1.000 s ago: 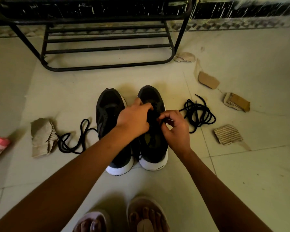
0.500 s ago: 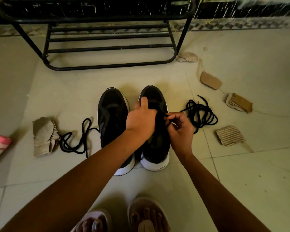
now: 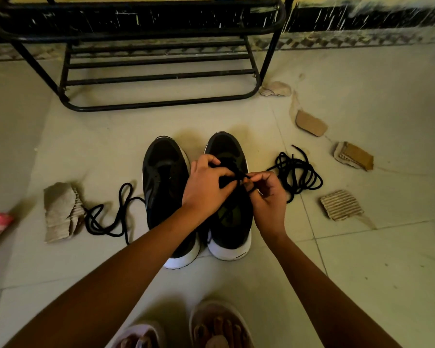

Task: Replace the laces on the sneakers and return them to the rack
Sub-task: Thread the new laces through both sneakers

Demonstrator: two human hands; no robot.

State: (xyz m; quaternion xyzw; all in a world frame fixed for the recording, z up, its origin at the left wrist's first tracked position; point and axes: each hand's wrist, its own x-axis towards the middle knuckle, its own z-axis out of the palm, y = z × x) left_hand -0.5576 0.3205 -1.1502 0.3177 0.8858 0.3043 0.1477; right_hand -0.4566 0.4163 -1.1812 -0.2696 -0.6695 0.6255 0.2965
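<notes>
1. Centre frame: left hand [image 3: 206,184], earlier steadying the right-side sneaker [image 3: 226,146], now joins right hand [image 3: 268,197] pinching its black lace [image 3: 239,175].
2. Threading seems under way; the rack [image 3: 161,104], upper frame, waits.

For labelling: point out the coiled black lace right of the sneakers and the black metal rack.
Coiled black lace [image 3: 298,173]: head view, coil's middle.
Black metal rack [image 3: 161,103]: head view, bottom front bar.

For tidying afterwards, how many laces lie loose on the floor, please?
2: one lace left of the sneakers, another lace right of them; a third lace is pinched by the left hand and right hand.
</notes>
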